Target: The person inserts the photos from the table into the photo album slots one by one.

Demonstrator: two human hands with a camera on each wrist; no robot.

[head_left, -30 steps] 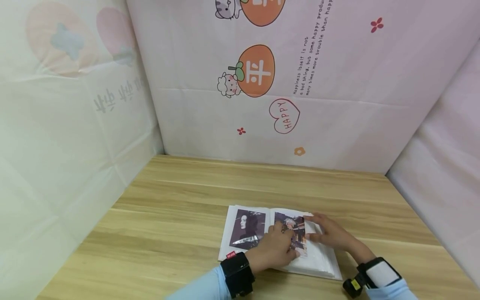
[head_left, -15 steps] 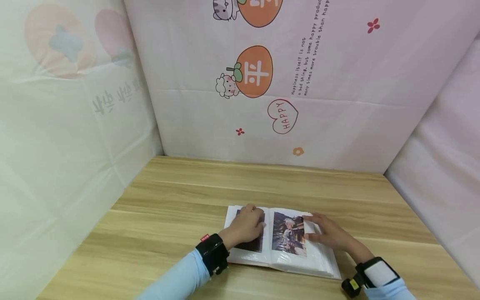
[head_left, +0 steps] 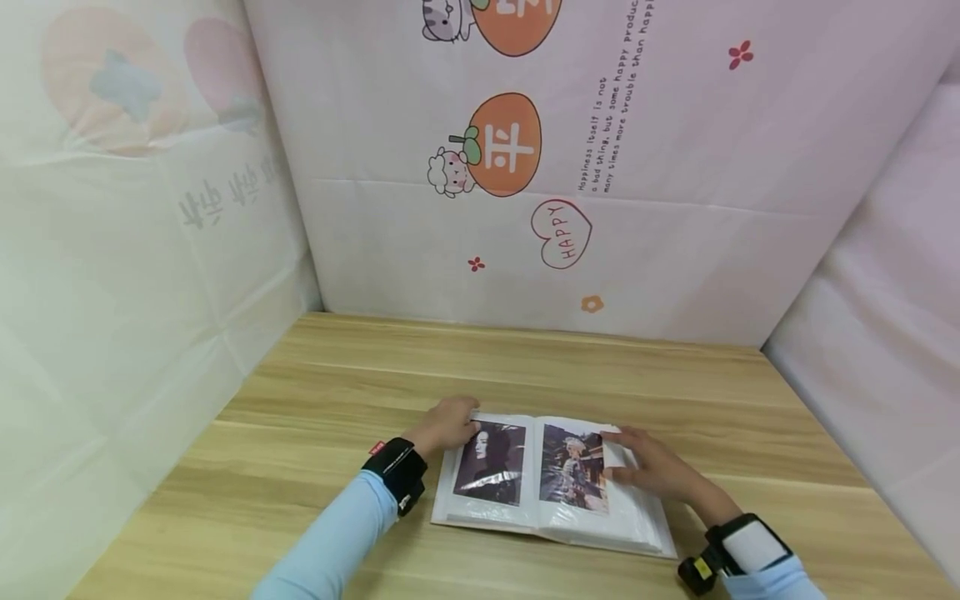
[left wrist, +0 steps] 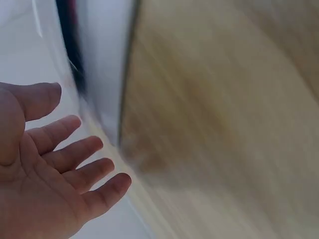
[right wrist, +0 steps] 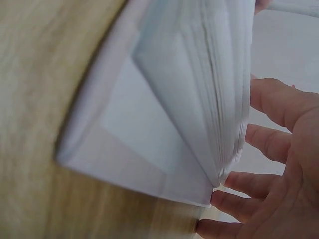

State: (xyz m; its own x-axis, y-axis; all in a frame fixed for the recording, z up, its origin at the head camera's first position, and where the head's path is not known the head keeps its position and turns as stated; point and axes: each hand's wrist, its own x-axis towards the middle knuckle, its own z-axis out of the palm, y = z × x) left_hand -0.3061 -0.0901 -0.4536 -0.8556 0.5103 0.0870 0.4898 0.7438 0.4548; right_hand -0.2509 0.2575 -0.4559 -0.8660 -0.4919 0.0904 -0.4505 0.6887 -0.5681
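Note:
A white photo album (head_left: 531, 517) lies open on the wooden table. Its left page bears a dark portrait photo (head_left: 491, 467), its right page a photo of a figure in pale clothing (head_left: 573, 471). My left hand (head_left: 447, 422) is at the album's far left corner, palm empty. In the left wrist view its fingers (left wrist: 75, 154) are spread and slightly bent beside the blurred album edge. My right hand (head_left: 652, 467) rests on the right page, fingertips by the photo's right side. In the right wrist view its fingers (right wrist: 254, 184) lie along the stacked page edges (right wrist: 219, 99).
Wood-grain table (head_left: 337, 383) surrounds the album. White printed cloth hangs behind (head_left: 660, 267) and along the left side (head_left: 135, 333). A pale cloth (head_left: 892, 333) closes off the right side. Each wrist wears a black strap (head_left: 397, 475).
My left hand has moved left from the right page, across the left page, to the album's far left corner, uncovering both photos. My right hand has stayed on the right page.

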